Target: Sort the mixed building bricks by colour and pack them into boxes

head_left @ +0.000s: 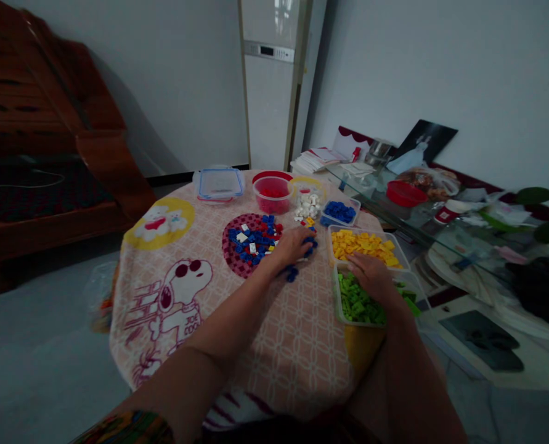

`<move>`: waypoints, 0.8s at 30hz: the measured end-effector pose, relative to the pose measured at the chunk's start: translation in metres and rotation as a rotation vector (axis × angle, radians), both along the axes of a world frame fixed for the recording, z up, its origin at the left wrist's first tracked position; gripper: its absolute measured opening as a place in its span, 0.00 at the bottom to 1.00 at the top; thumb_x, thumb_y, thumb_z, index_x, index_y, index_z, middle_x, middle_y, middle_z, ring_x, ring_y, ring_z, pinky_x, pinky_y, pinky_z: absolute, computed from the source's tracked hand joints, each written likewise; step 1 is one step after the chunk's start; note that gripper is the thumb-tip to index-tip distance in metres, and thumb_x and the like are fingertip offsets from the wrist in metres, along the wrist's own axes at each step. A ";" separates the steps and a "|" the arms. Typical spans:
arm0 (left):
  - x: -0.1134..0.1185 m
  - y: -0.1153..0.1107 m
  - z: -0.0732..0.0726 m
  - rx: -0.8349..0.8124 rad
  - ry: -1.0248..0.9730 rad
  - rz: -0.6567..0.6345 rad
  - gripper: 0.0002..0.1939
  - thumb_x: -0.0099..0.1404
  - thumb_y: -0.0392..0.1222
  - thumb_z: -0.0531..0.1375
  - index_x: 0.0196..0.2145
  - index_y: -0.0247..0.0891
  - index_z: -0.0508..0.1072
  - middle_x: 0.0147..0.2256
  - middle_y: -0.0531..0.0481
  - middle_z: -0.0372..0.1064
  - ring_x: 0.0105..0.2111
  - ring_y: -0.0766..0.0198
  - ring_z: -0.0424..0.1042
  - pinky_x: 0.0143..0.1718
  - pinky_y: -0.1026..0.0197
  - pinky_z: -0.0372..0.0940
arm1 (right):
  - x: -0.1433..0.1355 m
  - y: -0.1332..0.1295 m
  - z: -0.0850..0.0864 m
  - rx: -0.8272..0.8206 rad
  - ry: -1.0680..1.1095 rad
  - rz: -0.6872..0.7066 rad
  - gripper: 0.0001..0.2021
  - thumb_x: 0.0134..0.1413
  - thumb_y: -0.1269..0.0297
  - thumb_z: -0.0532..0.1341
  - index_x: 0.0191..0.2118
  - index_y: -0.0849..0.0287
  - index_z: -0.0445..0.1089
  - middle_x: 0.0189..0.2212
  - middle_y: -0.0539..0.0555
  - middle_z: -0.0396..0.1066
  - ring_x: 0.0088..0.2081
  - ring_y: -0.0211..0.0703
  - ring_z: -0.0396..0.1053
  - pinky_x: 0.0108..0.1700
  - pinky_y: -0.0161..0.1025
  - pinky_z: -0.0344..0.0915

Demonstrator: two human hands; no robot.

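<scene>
My left hand [292, 245] reaches over loose blue bricks [309, 246] on the cloth. Its fingers look apart and bent downward, with the tips partly hidden among the bricks. My right hand [372, 275] hovers at the rim between a box of yellow bricks [361, 245] and a box of green bricks [358, 300]. Its fingers are stretched toward the yellow bricks, and I see nothing held in them. Left of my left hand lies a mixed pile of mostly blue bricks [251, 242], with some red, white and yellow ones.
Behind the pile stand a round tub of red bricks [274, 196], a white brick heap [308, 205], a small box of blue bricks [339, 213] and a blue-edged clear lid [220, 184]. A cluttered glass table [468, 240] adjoins on the right.
</scene>
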State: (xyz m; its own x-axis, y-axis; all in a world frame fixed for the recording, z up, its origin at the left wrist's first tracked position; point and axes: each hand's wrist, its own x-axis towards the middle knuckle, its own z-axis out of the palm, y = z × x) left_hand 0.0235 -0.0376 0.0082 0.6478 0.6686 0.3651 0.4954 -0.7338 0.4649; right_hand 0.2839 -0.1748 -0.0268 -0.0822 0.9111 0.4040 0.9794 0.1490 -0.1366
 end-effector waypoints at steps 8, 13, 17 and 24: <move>-0.085 0.033 0.027 -0.204 0.345 0.381 0.10 0.61 0.37 0.62 0.35 0.37 0.84 0.29 0.49 0.79 0.34 0.60 0.77 0.39 0.64 0.67 | -0.007 0.000 0.000 -0.015 0.003 -0.020 0.20 0.66 0.57 0.55 0.55 0.60 0.76 0.54 0.64 0.77 0.55 0.59 0.74 0.59 0.57 0.67; -0.071 0.023 0.023 -0.195 0.431 0.372 0.09 0.55 0.40 0.68 0.36 0.41 0.84 0.36 0.47 0.81 0.39 0.56 0.79 0.39 0.64 0.68 | -0.007 -0.003 0.000 0.009 0.012 -0.016 0.20 0.64 0.59 0.56 0.55 0.60 0.76 0.53 0.64 0.78 0.54 0.60 0.74 0.59 0.58 0.67; -0.056 0.013 0.024 -0.146 0.468 0.378 0.11 0.54 0.36 0.67 0.37 0.42 0.84 0.40 0.43 0.81 0.44 0.51 0.79 0.42 0.60 0.70 | -0.006 -0.004 -0.001 0.021 0.012 -0.015 0.20 0.63 0.60 0.57 0.56 0.61 0.75 0.54 0.65 0.77 0.55 0.61 0.74 0.59 0.59 0.67; -0.053 0.006 0.024 -0.125 0.453 0.452 0.15 0.55 0.29 0.62 0.38 0.39 0.83 0.43 0.40 0.81 0.46 0.51 0.79 0.47 0.58 0.71 | -0.004 -0.005 -0.004 0.041 0.034 0.000 0.20 0.62 0.61 0.58 0.56 0.60 0.75 0.54 0.64 0.77 0.54 0.60 0.74 0.59 0.59 0.66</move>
State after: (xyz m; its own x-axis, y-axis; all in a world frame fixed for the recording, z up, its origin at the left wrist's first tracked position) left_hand -0.0295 -0.0312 0.0326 0.3638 0.9312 0.0232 0.9098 -0.3605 0.2056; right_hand 0.2802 -0.1803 -0.0312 -0.0673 0.8939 0.4432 0.9743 0.1547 -0.1639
